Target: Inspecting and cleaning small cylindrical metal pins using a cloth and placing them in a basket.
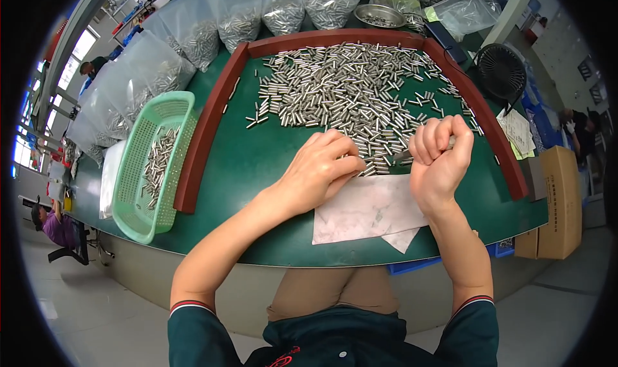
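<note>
A big spread of short shiny metal pins [347, 84] covers the middle of the green table [219, 219], with a narrow tail of them running down to my hands. My left hand [315, 173] is closed at that tail's near end, fingers bent and thumb against them; whatever they hold is hidden. My right hand [441, 158] makes a fist around a slim metal tool [403, 155], whose tip points left towards the pins. Its handle is mostly covered by my fingers. Under and between my hands lies a stained whitish cloth [367, 212], folded, one corner hanging towards the front edge.
A reddish-brown wooden frame [212, 129] borders the pins left, back and right. Left of it sits a green plastic basket [122, 193] with more pins. Bags of pins [238, 19] line the back, beside a metal bowl [380, 14]. A black fan [501, 71] and cardboard box [561, 203] stand right.
</note>
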Motion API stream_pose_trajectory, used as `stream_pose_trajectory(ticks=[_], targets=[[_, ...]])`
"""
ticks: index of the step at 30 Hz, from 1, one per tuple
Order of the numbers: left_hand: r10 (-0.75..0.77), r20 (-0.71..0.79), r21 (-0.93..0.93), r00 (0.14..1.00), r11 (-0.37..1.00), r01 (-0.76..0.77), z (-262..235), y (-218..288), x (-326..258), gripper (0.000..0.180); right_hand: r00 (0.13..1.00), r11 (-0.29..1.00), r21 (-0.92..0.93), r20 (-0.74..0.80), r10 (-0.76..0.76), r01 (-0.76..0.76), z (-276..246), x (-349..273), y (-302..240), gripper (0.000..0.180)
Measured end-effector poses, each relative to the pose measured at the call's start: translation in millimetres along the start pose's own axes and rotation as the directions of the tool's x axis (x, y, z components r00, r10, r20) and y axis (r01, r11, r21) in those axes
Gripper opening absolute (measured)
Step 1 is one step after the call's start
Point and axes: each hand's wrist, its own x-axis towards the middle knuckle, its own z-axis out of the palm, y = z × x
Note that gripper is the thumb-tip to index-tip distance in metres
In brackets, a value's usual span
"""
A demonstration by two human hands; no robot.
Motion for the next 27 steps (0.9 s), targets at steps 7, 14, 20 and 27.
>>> stream_pose_trajectory(ticks=[7,14,20,27], targets=[[0.069,0.213,-0.076,0.975,0.996,-0.054,22.4,-14.5,14.6,0.016,0.957,0.938,-0.190,-0.067,0.281,-0.289,-6.1,-20.1,18.6,0.037],[0.149,0.203,-0.058,0.968,0.988,-0.140,34.0,-13.7,26.3,0.016,0.986,0.984,-0.097,0.052,0.158,-0.152,-34.1,-35.8,9.7,0.037],[0.173,0.266,-0.071,0.949,0.985,-0.159,33.7,-16.5,27.9,0.011,0.986,0.990,-0.082,0.106,0.127,-0.118,-35.6,-37.3,12.6,0.038],[0.149,0.300,0.031,0.942,0.986,-0.165,11.5,-29.9,14.3,0.012,0.963,0.979,-0.157,0.214,0.162,-0.129,-22.2,-29.5,20.6,0.037]])
